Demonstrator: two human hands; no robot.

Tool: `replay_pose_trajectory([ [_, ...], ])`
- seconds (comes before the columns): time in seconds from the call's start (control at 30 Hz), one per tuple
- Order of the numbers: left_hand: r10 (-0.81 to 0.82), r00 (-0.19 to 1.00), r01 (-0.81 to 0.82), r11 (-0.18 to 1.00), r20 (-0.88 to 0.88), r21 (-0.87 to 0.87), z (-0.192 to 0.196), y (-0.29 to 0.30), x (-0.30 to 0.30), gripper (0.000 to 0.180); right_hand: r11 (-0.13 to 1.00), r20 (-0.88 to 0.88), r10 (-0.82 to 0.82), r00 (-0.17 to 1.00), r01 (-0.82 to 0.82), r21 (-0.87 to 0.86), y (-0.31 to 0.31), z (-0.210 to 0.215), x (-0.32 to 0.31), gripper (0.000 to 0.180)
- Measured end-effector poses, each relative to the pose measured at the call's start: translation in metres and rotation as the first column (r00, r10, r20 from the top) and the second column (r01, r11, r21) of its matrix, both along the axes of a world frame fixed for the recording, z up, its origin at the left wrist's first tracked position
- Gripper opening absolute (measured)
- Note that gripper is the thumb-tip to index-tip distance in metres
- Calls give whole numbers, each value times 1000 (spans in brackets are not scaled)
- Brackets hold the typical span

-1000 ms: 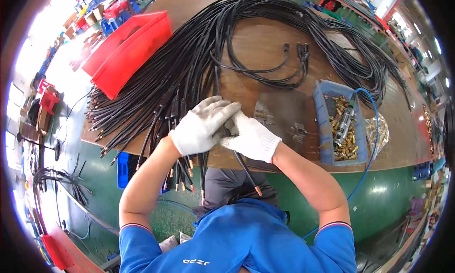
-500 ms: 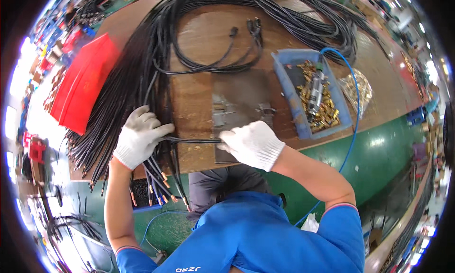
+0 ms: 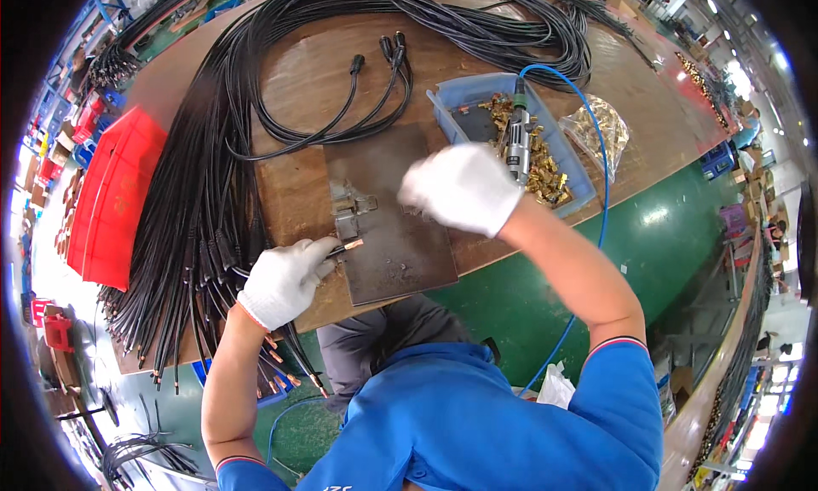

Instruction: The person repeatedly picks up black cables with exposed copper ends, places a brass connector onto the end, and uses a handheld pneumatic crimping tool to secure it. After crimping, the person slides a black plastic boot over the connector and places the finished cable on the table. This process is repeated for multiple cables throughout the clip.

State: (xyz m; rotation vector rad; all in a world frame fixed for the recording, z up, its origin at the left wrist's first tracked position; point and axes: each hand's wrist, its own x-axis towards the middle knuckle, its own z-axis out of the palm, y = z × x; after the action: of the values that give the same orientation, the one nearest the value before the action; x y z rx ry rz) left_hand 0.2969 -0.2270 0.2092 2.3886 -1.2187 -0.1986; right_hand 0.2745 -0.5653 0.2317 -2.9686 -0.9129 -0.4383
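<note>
My left hand (image 3: 279, 286), in a white knit glove, is closed on a black cable (image 3: 337, 251). Bare copper shows at the cable's end, which points right over the near-left part of a dark metal plate (image 3: 396, 265). Just beyond that end, a small metal fixture (image 3: 351, 206) is mounted on the plate. My right hand (image 3: 469, 188), also gloved, hovers above the plate's right side, nearest the blue bin (image 3: 584, 171). Motion smears its fingers, so any grip there cannot be made out. Brass terminals (image 3: 550, 182) fill the bin, and a silver air screwdriver (image 3: 517, 137) lies on them.
A thick bundle of black cables (image 3: 192, 210) covers the table's left side and curves along the back. A red bin (image 3: 115, 197) stands beside it. A bag of brass parts (image 3: 601, 129) sits right of the blue bin. A blue air hose (image 3: 605, 184) loops down past my right arm.
My right hand has let go of the cable and moved up and right toward the blue bin. My left hand has shifted nearer to me and rightward, now holding the cable close to its copper end.
</note>
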Motion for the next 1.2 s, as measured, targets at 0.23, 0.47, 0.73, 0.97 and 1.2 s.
replay_pose_trajectory([
  [0.23, 73, 995, -73, 997, -62, 3, 5, -12, 3, 42, 787, -166, -535, 829, 417, -454, -93, 1, 40, 28],
  [0.47, 87, 993, -87, 996, -78, 4, 0, -15, 8, 47, 789, -184, -508, 841, 369, -491, -106, -21, 68, 21],
  [0.73, 89, 990, -89, 996, -109, 10, 3, -16, 9, 50, 1, -507, 46, 861, 508, 862, -62, -7, 26, 30],
  [0.97, 171, 965, -190, 978, -197, -82, 7, -17, 8, 49, -457, -331, 581, 744, 635, 623, 31, -55, 0, 19],
  [1.2, 168, 959, -210, 962, -227, -175, 11, -12, 9, 47, -511, -216, 703, 678, 693, 509, 66, -74, 5, 19],
])
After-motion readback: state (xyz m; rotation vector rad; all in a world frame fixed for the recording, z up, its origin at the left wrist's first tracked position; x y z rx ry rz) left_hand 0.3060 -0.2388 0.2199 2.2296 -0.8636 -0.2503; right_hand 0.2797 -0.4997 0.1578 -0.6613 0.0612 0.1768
